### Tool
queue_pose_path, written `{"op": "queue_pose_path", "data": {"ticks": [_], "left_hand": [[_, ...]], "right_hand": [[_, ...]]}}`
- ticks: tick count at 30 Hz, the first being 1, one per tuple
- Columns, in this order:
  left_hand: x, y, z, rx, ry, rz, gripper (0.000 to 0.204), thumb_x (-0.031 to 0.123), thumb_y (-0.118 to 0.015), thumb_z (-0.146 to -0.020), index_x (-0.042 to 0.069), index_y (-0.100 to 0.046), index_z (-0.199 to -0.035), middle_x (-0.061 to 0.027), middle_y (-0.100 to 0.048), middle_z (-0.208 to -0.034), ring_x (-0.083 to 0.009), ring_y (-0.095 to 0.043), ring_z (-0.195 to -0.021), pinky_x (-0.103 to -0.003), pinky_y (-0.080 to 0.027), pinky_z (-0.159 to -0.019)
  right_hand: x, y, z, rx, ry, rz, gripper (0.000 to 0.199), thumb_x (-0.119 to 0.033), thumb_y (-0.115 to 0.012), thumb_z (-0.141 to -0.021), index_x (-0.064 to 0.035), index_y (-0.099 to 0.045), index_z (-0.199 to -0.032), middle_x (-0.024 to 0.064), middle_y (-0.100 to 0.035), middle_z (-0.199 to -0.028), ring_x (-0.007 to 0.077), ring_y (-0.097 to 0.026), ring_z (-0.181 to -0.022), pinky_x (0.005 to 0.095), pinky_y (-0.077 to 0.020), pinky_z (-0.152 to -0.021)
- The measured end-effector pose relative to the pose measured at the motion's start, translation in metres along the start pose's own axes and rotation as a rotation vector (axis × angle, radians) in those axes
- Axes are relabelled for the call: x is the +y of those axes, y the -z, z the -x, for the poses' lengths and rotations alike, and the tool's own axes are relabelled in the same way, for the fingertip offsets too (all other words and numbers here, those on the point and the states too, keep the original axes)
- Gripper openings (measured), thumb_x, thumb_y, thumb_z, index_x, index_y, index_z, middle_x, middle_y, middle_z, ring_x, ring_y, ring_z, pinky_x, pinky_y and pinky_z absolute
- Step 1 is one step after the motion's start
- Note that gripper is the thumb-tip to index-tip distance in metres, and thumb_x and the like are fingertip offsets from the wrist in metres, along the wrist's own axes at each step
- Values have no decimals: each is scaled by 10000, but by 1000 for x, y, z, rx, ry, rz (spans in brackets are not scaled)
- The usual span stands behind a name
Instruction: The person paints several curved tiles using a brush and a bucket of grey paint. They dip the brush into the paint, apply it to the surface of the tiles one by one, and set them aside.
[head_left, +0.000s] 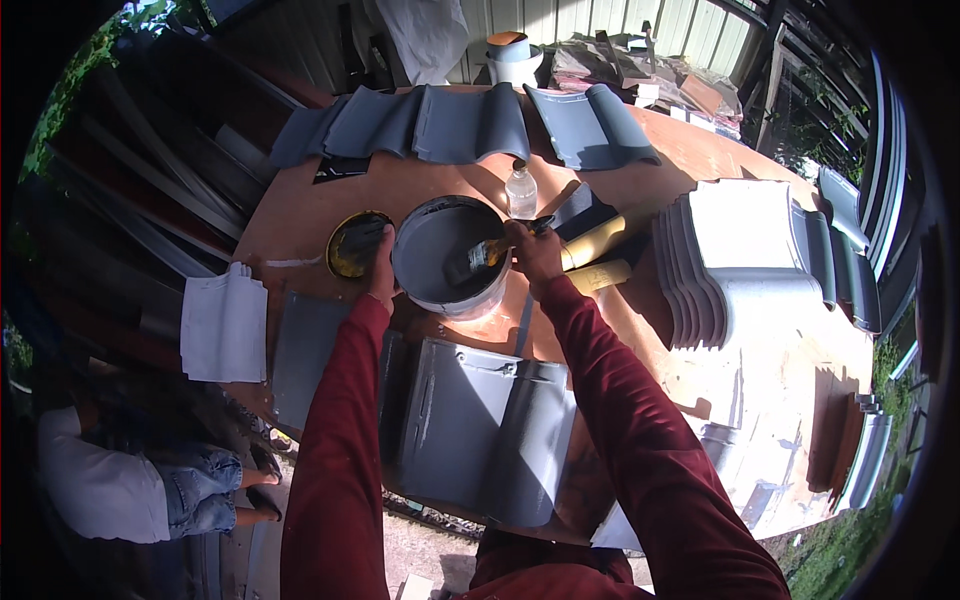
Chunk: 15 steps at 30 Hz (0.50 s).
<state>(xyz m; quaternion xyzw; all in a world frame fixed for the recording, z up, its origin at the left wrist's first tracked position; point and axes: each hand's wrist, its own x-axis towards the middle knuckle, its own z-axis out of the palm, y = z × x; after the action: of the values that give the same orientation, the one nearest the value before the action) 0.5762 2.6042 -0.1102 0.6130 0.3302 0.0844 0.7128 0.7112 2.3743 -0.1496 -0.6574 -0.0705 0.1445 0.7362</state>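
Note:
A round bucket (472,308) of grey paint stands on the board-topped table. My left hand (381,268) grips its left side, with the fingers partly hidden against the wall. Closed around a paintbrush (484,254) is my right hand (538,254), at the bucket's right rim. The brush's bristles are inside the bucket, near the grey paint. Left of my left hand lies a round black-and-yellow lid (352,246) smeared with paint. Just in front of me a grey curved roof tile (460,420) lies on the table, half in shadow.
Behind the bucket stands a clear bottle (521,192); yellow tubes (597,277) lie to the right. A tile stack (715,262) is farther right. More grey tiles (470,125) line the table's far edge. A person (130,480) in a white shirt is at lower left.

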Motion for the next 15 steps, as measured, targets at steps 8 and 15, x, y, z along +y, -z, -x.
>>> {"op": "queue_pose_path", "data": {"ticks": [8,15], "left_hand": [[37,-27,46,-112,-75,-39,936,838,-399,-856,87,-608,-1374,-122,-612,-1328,-267,-503,-1255,-452,-371,-1044],[99,-103,218,-623,-141,213,864,667,-377,-987,-64,-434,-1445,-185,-582,-1350,-279,-617,-1198,-433,-527,-1013]], "right_hand": [[-78,56,77,66,-100,-254,318,-323,-670,-929,-31,-657,-1054,106,-706,-897,192,-676,-738,354,-591,-660],[-208,200,203,76,13,-239,390,-371,-656,-967,5,-670,-1069,97,-705,-838,187,-688,-665,312,-579,-603]]}}
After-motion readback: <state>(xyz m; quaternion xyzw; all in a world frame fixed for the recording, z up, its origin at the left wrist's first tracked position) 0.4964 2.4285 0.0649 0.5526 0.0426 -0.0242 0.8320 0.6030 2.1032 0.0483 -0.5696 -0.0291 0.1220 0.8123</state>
